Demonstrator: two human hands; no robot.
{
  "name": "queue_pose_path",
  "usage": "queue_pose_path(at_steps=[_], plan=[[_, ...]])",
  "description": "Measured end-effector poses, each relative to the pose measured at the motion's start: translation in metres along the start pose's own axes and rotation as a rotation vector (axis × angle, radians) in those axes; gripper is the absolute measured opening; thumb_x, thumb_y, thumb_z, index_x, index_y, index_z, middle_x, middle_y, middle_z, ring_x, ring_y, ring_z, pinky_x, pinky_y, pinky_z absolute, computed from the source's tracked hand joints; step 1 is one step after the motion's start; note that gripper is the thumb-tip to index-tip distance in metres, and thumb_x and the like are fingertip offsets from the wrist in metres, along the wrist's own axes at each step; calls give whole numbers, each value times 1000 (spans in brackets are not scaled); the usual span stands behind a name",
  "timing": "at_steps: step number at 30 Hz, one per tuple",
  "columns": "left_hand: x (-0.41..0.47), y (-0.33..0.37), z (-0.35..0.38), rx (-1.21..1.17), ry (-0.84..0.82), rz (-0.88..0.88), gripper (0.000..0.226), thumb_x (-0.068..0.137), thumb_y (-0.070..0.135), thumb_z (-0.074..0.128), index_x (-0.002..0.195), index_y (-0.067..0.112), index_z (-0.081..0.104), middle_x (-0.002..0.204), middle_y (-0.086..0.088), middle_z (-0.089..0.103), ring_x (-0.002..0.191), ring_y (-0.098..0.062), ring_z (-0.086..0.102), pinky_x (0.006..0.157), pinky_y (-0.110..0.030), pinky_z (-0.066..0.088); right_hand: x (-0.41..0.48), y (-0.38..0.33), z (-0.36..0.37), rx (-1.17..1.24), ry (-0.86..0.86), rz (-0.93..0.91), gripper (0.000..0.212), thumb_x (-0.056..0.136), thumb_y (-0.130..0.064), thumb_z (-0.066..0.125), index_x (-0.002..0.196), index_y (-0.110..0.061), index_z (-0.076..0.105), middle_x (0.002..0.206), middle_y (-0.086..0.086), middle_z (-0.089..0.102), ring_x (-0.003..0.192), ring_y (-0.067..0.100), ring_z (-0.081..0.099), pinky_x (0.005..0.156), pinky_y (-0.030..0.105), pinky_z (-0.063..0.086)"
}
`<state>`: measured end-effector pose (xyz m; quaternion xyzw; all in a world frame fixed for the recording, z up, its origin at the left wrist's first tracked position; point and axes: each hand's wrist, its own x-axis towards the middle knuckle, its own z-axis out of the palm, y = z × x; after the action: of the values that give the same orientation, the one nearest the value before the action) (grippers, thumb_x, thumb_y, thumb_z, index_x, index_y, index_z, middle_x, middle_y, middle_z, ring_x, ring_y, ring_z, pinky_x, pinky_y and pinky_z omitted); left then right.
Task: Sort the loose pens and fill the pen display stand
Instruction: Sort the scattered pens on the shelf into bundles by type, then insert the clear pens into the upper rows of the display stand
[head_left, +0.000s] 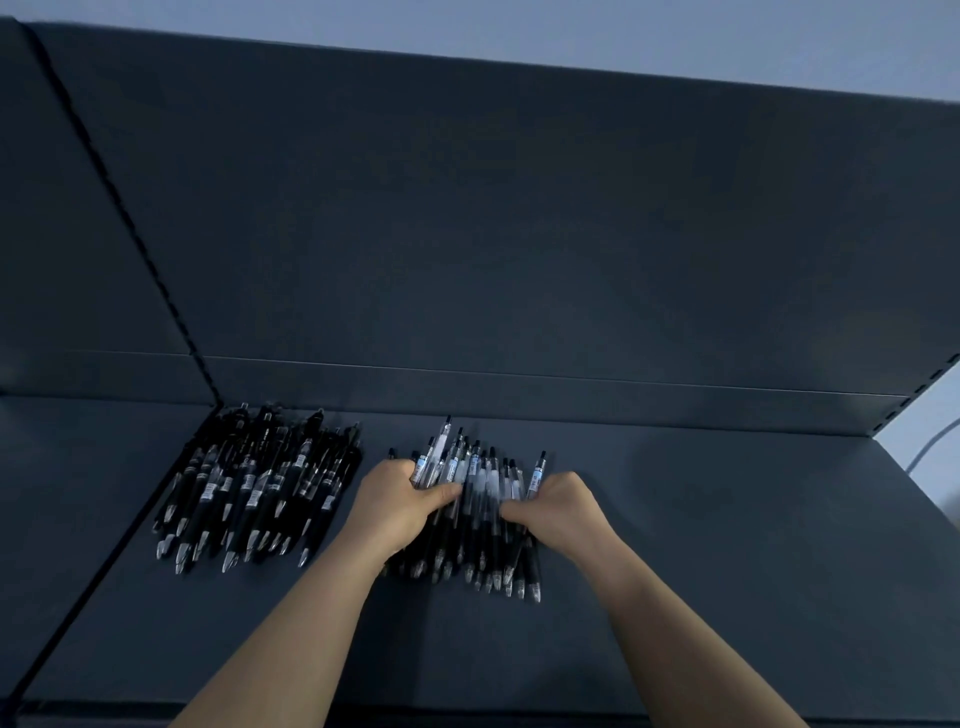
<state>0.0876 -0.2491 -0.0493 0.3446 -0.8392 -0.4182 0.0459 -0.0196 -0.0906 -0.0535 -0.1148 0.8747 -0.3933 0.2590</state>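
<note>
Two heaps of pens lie on a dark grey shelf. The left heap holds several black pens with silver tips pointing toward me, near the shelf's left divider. The middle heap holds several pens with clear upper barrels and black grips. My left hand grips the left side of this heap, thumb curled over the barrels. My right hand grips its right side, fingers curled around several pens. No pen display stand is in view.
A dark back panel rises behind the shelf. A slotted upright divides this bay from the one on the left. The shelf's right end meets a pale wall with a thin cable.
</note>
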Motion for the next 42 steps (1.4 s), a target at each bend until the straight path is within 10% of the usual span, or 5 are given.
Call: queue_pose_path(at_steps=[19,30,42], plan=[[-4,-4,-7,-211,-19,-92,39,91,31,63,120,5,59,73,-1,63,54,-8,56,50,-16,44,-3,12,-11,175,-91,-31,47,86,-10,59,57,-20,24,48,-3,23,45,15,21,46,25,20],[-9,4,-14,-284,-58,-86,17,93,32,59,95,15,62,67,1,59,52,-8,51,57,-21,44,-6,12,-22,154,-130,-81,22,95,-18,50,77,-12,39,46,-6,21,43,15,18,44,23,17],[-24,8,-13,-276,1,-122,22,94,29,58,104,10,62,72,-1,62,54,-7,55,44,-12,42,-8,-1,-10,104,-177,-163,42,97,-24,50,62,-20,27,47,-6,22,41,14,19,44,25,17]])
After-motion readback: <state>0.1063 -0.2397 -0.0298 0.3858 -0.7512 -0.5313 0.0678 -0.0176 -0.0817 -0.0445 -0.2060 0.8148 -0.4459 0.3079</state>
